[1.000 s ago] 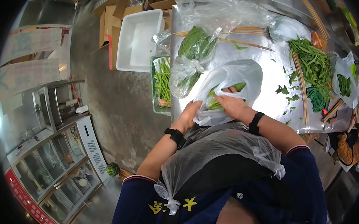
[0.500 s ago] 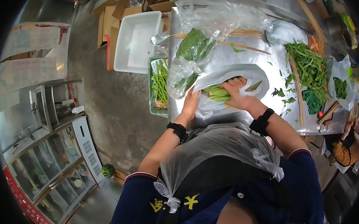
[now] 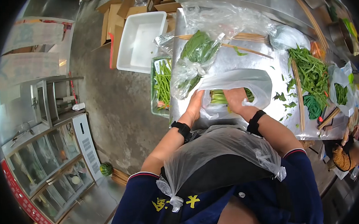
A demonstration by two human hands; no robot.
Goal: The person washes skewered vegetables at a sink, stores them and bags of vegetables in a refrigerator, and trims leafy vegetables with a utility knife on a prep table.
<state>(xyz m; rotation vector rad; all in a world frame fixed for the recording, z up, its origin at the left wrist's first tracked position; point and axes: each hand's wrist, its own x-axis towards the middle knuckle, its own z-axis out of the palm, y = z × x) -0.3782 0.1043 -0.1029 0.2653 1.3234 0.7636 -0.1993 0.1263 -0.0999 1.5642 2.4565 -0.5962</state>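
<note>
A white plastic bag [image 3: 262, 86] lies on the metal table in front of me, its mouth spread open toward me. Green stalks [image 3: 219, 97] show inside it. My left hand [image 3: 194, 105] grips the bag's left edge, its fingertips partly covered by the plastic. Reaching into the mouth, my right hand [image 3: 237, 100] is over the stalks; its fingers are hidden under the bag's upper side. Just beyond my left hand is a clear bag of leafy greens [image 3: 200, 47].
Bamboo skewers [image 3: 249, 37] lie at the table's back. A heap of cut greens [image 3: 308, 69] and a small bag of greens [image 3: 340, 94] are on the right. Left of the table stand a green basket of stalks [image 3: 162, 84] and a white tub [image 3: 140, 42]. Another person [image 3: 344, 155] is at far right.
My right hand has gone deeper into the white bag, and its fingers have passed out of sight. The bag's upper side now covers more of the stalks. The view has shifted slightly.
</note>
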